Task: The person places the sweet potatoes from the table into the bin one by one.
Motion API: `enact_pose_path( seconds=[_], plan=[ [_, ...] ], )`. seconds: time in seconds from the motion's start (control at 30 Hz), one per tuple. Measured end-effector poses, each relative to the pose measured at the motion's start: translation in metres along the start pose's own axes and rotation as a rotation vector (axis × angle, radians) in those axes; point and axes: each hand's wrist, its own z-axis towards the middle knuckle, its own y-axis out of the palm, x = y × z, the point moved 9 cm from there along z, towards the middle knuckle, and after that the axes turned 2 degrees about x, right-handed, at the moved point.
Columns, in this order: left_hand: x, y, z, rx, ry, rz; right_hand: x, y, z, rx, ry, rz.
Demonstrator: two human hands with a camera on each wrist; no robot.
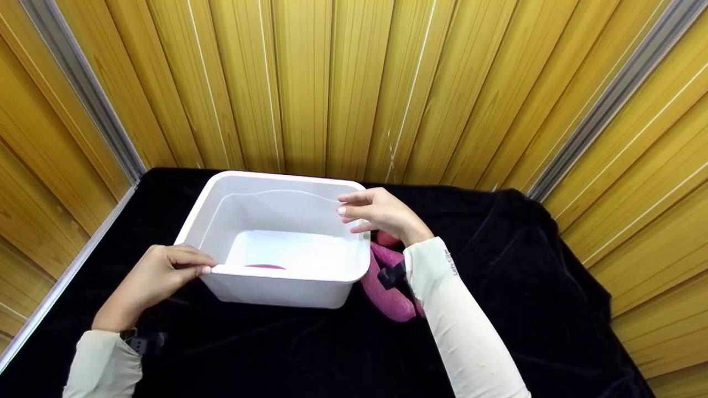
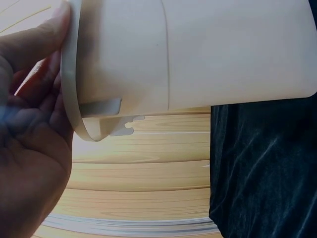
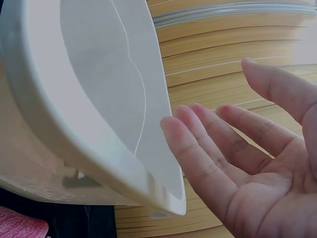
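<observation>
A white plastic bin (image 1: 282, 290) stands on the black cloth, its open top facing up. At the front left corner my left hand (image 1: 160, 276) pinches the bin's rim between thumb and fingers; in the left wrist view the thumb lies on one side of the rim and the fingers on the other. My right hand (image 1: 381, 213) is over the right rim, its fingers spread and loosely bent with nothing between them. In the right wrist view those fingertips (image 3: 173, 128) overlap the bin's far wall. Inside the bin, a pink edge (image 1: 265, 267) shows behind the front wall.
Right of the bin lie long, curved, pinkish-purple things like sweet potatoes (image 1: 387, 296), partly hidden by my right wrist. A red rounded thing (image 1: 388, 239) shows beneath that hand. Yellow wood-patterned walls (image 1: 359, 88) enclose the black cloth (image 1: 498, 276) at the back and sides.
</observation>
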Motion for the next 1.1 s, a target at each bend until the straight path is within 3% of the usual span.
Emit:
enact_pose_path(
  seconds=[0.8,1.1],
  plan=[
    [0.0,0.001,0.0,-0.014,-0.016,-0.007,0.02,-0.036,-0.018,0.046,-0.039,0.026],
    [0.0,0.001,0.0,-0.019,-0.003,-0.018,0.043,-0.054,-0.029,0.083,-0.02,0.005]
  ],
)
